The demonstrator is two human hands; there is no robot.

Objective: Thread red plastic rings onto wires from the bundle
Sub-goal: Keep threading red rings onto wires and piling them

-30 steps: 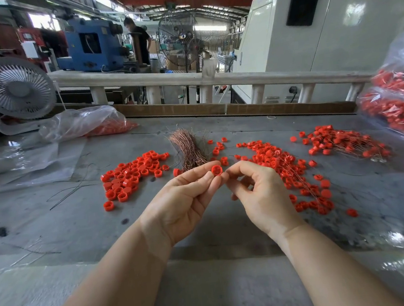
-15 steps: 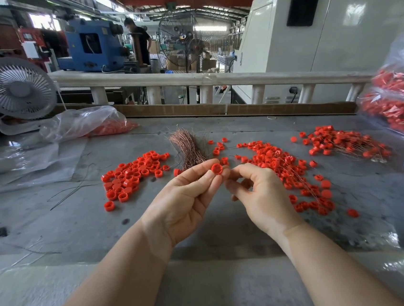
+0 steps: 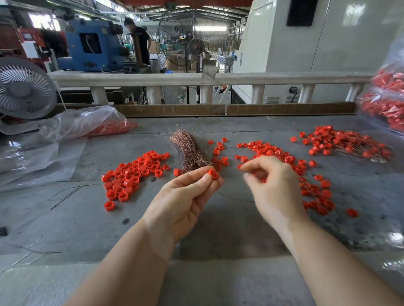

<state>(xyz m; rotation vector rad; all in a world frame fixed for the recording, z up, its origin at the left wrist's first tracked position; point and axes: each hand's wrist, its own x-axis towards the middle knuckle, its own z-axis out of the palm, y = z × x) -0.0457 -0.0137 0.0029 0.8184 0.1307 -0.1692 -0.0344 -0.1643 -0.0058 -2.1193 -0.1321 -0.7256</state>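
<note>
1. Left hand (image 3: 186,201) is palm up above the surface (image 3: 78,223), thumb and forefinger pinching one red ring (image 3: 213,173) at the fingertips; remaining fingers loosely curled under.
2. Right hand (image 3: 273,185) is just to the right of the left, apart from it, fingers curled inward with thumb and forefinger tips close together. Blurred, so cannot tell whether it pinches a wire.
3. A thin dark wire (image 3: 235,198) arcs over the surface between the two hands; its ends are not clear.
4. Wire bundle (image 3: 191,151), copper coloured, lies on the surface just beyond the left hand, fanned at the far end.
5. Loose red rings pile (image 3: 133,173) sits left of the bundle; a single ring lies nearer the camera at its lower edge.
6. Second scatter of rings (image 3: 270,150) is right of the bundle, running behind and past the right hand toward the near side, with thin wires mixed in.
7. Threaded rings heap (image 3: 344,144) lies farther right, wires sticking out of it.
8. Clear bag of red parts (image 3: 400,104) stands at the right edge; another plastic bag (image 3: 85,124) with red pieces lies far left.
9. White desk fan (image 3: 16,89) stands at far left on the surface.
10. Beyond the railing (image 3: 188,80): a large pedestal fan (image 3: 193,41), a blue machine, a person standing.
</note>
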